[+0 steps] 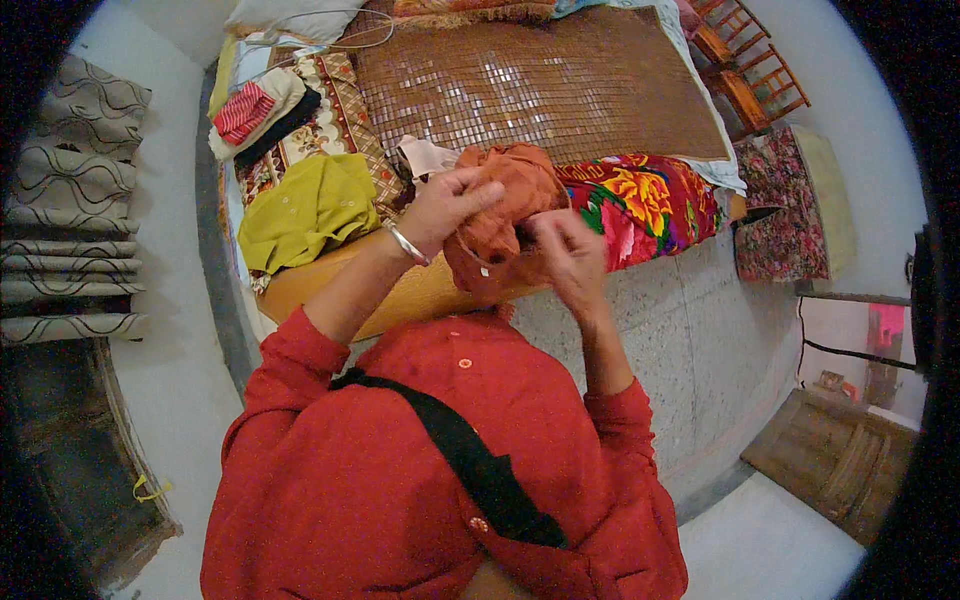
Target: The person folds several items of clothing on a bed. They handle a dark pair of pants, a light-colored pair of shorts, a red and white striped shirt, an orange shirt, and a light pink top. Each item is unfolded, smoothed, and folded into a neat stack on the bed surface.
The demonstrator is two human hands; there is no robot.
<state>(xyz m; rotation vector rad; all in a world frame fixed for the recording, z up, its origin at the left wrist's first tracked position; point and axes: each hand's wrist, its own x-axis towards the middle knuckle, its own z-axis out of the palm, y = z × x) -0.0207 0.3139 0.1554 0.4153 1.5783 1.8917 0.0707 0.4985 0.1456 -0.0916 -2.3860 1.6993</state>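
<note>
A bunched rust-orange garment (515, 185) is held up in front of me, above the near edge of the bed. My left hand (450, 208) grips its left side, thumb pressed on top of the cloth. At its right side, my right hand (570, 255) has curled fingers pinching the edge of the same cloth. A small white tag shows on its lower part. Just behind my left hand lies a pale pink piece of clothing (424, 157). To the left, a yellow-green buttoned shirt (310, 210) rests loosely folded on the bed.
A brown tile mat (620, 80) covers the bed. Folded clothes (243, 112) lie at the far left, and a bright floral blanket (645, 205) at the right edge. Beyond are a wooden rack (745, 70), a flower-covered box (782, 205) and a wooden door (830, 455). A grey curtain (70, 200) hangs left.
</note>
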